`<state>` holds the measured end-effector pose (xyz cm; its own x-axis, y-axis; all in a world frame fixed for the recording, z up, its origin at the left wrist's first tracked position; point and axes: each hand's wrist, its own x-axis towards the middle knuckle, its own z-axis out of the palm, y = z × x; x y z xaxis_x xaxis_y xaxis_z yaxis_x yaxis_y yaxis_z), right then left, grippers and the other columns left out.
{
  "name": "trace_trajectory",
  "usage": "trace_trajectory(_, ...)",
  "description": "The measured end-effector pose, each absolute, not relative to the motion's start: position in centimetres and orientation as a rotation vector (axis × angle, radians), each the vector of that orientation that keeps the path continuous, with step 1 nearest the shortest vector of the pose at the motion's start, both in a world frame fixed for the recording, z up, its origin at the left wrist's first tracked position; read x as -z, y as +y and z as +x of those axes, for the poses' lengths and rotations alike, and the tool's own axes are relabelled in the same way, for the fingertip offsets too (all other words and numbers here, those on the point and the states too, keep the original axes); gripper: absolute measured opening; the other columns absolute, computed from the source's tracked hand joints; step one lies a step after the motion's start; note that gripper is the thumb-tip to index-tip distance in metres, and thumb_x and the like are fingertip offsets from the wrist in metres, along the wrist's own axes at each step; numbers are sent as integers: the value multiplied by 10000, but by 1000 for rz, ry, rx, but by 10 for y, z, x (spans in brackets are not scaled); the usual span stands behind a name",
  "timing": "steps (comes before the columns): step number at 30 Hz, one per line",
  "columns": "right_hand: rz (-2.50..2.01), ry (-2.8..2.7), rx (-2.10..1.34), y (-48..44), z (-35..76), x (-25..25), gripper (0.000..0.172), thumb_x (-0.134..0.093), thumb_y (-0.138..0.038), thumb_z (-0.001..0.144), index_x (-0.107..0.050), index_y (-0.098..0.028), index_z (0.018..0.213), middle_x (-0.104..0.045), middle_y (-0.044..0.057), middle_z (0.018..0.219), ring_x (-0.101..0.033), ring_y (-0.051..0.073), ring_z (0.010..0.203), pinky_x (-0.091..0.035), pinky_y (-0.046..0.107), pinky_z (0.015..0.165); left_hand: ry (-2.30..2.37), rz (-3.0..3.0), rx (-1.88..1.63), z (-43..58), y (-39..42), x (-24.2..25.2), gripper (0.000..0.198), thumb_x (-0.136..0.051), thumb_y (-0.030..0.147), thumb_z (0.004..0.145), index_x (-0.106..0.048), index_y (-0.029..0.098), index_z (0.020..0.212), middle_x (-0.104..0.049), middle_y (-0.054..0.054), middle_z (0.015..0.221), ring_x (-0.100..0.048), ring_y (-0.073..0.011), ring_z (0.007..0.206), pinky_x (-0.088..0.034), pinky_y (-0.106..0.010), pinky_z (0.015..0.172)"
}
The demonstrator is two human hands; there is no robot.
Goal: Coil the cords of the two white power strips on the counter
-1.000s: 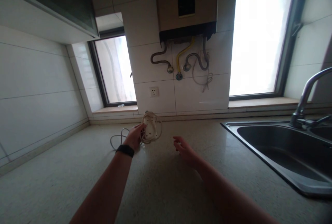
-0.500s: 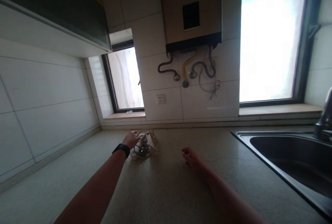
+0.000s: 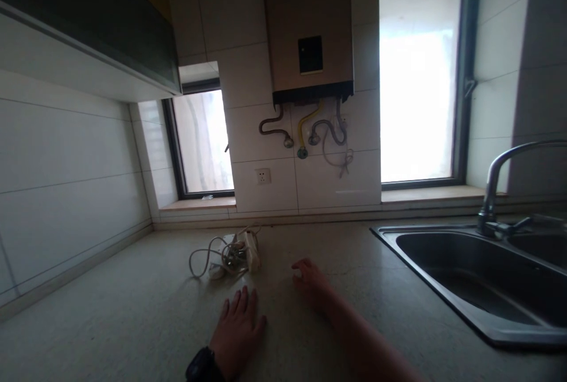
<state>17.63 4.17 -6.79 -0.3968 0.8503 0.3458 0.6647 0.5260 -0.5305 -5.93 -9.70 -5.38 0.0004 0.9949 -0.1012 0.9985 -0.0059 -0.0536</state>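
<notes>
My left hand (image 3: 239, 326) lies flat on the countertop (image 3: 146, 305) with its fingers spread, holding nothing. A dark watch is on that wrist. Just beyond its fingertips is a bundle of pale cord (image 3: 201, 258), coiled loosely around a white power strip (image 3: 251, 252) and another white piece that I cannot make out. The cord and the power strip are apart from both hands. To the right of the bundle, my right hand (image 3: 312, 281) rests near the counter, palm turned inward. Its fingers are loosely bent, with a gap to the thumb and nothing between them.
A metal sink (image 3: 447, 276) with a tall faucet (image 3: 489, 193) is set into the counter at right. A wall socket (image 3: 262, 176) sits above the bundle. The water heater (image 3: 310, 10) hangs over hoses and valves, and a cabinet (image 3: 88, 22) overhangs the left side.
My left hand has let go of the cord bundle and come back toward me, flat on the counter. The cord now spreads out to the left. The view has turned right, showing more sink.
</notes>
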Motion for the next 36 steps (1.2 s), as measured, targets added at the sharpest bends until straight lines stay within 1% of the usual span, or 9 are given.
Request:
trace_trajectory(6, -1391, -2485, -115, -3, 173, 52, 612, -391, -493, 951, -500, -250, 1502, -360, 89, 1551, -350, 307, 1411, -212, 513, 1157, 2221, 2183, 142, -61, -95, 46, 780, -133, 582, 986, -118, 188, 1659, 21, -74, 1653, 11, -251, 1543, -21, -488, 1240)
trace_trajectory(12, -1460, -2551, -121, -35, 179, 52, 649, -306, -551, 991, -390, -293, 1580, -279, 108, 1610, -260, 302, 1488, -147, 496, 1188, 2225, 2202, 99, -58, -98, 50, 770, -149, 563, 987, -170, 178, 1654, -61, -112, 1655, -51, -292, 1542, -63, -521, 1228)
trace_trajectory(16, -1468, -2554, -129, -49, 180, 50, 630, -306, -551, 993, -379, -335, 1580, -269, 72, 1619, -248, 291, 1494, -135, 482, 1194, 2334, 2311, -101, -61, -86, 59, 770, -262, 533, 977, -168, 170, 1650, -32, -135, 1656, -22, -298, 1544, -18, -455, 1246)
trace_trajectory(20, -1470, -2518, -144, -49, 179, 48, 612, -380, -522, 953, -432, -360, 1542, -327, 46, 1593, -285, 295, 1471, -168, 485, 1177, 2285, 2748, -636, -63, -49, 56, 710, -425, 397, 928, -258, 358, 1617, 12, -19, 1664, 11, -267, 1549, 0, -448, 1249)
trace_trajectory(21, -1472, -2512, -155, -49, 179, 48, 610, -398, -516, 941, -444, -368, 1531, -338, 39, 1586, -295, 296, 1464, -175, 486, 1173, 2185, 2866, -687, -63, -37, 54, 682, -434, 429, 942, -287, 382, 1607, -19, 12, 1662, 13, -253, 1551, 16, -463, 1249)
trace_trajectory(26, -1458, -2478, -205, -48, 180, 46, 574, -414, -504, 934, -489, -391, 1492, -375, 5, 1565, -322, 282, 1447, -190, 486, 1169, 2271, 2833, -483, -67, 9, 52, 587, -447, 434, 952, -483, 329, 1528, -168, -17, 1647, -90, -296, 1539, 41, -506, 1231)
trace_trajectory(30, -1462, -2454, -253, -45, 181, 48, 578, -433, -504, 917, -501, -398, 1482, -382, -12, 1558, -334, 273, 1433, -194, 498, 1160, 2481, 2579, -381, -79, 15, 61, 685, -417, 266, 898, -420, 152, 1574, -286, -110, 1599, -222, -335, 1474, -140, -456, 1204)
trace_trajectory(33, -1455, -2433, -282, -42, 182, 48, 563, -453, -472, 899, -534, -397, 1451, -414, -29, 1531, -361, 245, 1407, -207, 489, 1153, 2697, 2328, -458, -96, 6, 63, 705, -425, 328, 912, -408, 56, 1562, -353, -174, 1533, -355, -315, 1340, -184, -439, 1168)
trace_trajectory(36, -1463, -2415, -325, -40, 183, 47, 547, -454, -451, 895, -553, -403, 1431, -417, -47, 1527, -357, 225, 1413, -199, 479, 1160, 2848, 2152, -571, -117, -3, 65, 700, -473, 344, 913, -413, 80, 1558, -454, -124, 1447, -361, -311, 1283, -196, -455, 1150)
